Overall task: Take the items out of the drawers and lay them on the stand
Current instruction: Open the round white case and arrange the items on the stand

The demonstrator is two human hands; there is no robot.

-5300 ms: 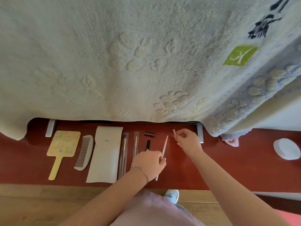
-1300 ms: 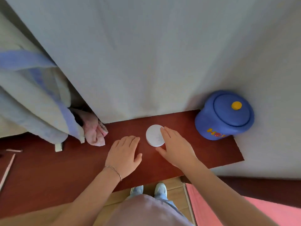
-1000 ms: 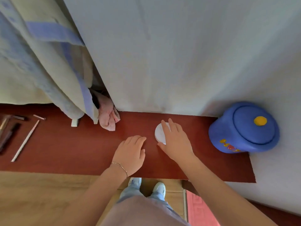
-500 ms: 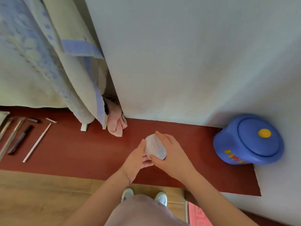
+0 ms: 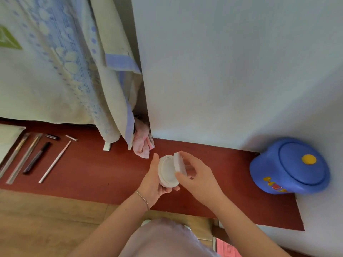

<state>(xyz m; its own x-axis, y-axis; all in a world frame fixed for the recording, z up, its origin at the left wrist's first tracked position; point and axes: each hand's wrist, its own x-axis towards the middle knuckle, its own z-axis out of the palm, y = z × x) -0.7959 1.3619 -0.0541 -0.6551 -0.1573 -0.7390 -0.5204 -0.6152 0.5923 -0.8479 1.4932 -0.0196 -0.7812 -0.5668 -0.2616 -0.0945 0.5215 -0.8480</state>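
Currently, the left hand (image 5: 154,180) cradles a round white compact (image 5: 167,171) above the red stand (image 5: 92,169), fingers curled under its base, thumb along its left rim. The right hand (image 5: 196,175) pinches the white lid (image 5: 179,163) between thumb and fingertips; it is tilted up on edge at the compact's right side. The interior appears plain white; contents cannot be determined. A blue lidded jar (image 5: 289,166) with a yellow knob stands at the stand's right end, closed, bearing blurred yellow and red lettering, unreadable. Slender brushes and a pencil (image 5: 54,161) lie at left, long axes diagonal.
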